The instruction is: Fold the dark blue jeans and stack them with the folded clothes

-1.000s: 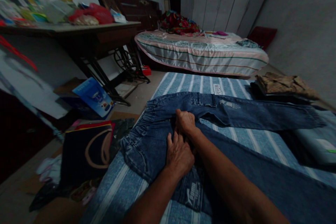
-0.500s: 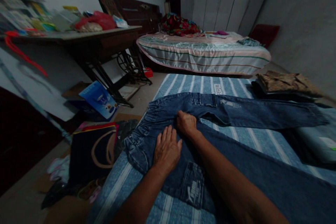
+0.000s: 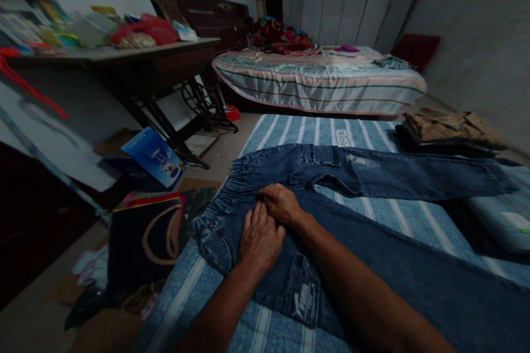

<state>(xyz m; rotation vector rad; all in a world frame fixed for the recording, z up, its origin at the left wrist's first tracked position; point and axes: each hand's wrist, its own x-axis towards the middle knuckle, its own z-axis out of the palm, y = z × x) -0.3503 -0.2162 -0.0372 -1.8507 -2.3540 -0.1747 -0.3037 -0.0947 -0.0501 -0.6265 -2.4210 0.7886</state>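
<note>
So the dark blue denim cargo jeans [image 3: 389, 253] are lying across the middle of the frame and off toward the lower right, flat on a blue striped sheet [image 3: 310, 127], with the gathered elastic waistband [image 3: 221, 198] at centre left and the far leg [image 3: 397, 174] reaching over to the right edge. Progress-wise I'd say the laying-out is pretty much done: legs apart, the Puma-print pocket [image 3: 303, 295] facing up at bottom centre. What's left, as far as I can judge, is some rumpling around the crotch, and there's no fold across the legs yet. The left hand [image 3: 261, 237] is palm down on the denim, fingers straight and close together, while the right hand [image 3: 279, 204] sits just past it with its fingers curled, touching the left one's fingertips; can't tell if it's pinching any fabric. Over at the right of the frame there's a brown patterned garment [image 3: 453, 128] folded on a dark pile, plus a pale blue folded garment [image 3: 497, 220] below it. Compared with half a second ago, the right hand has slid left from the crotch toward the waistband and closed the gap, while the left hand has barely shifted
</note>
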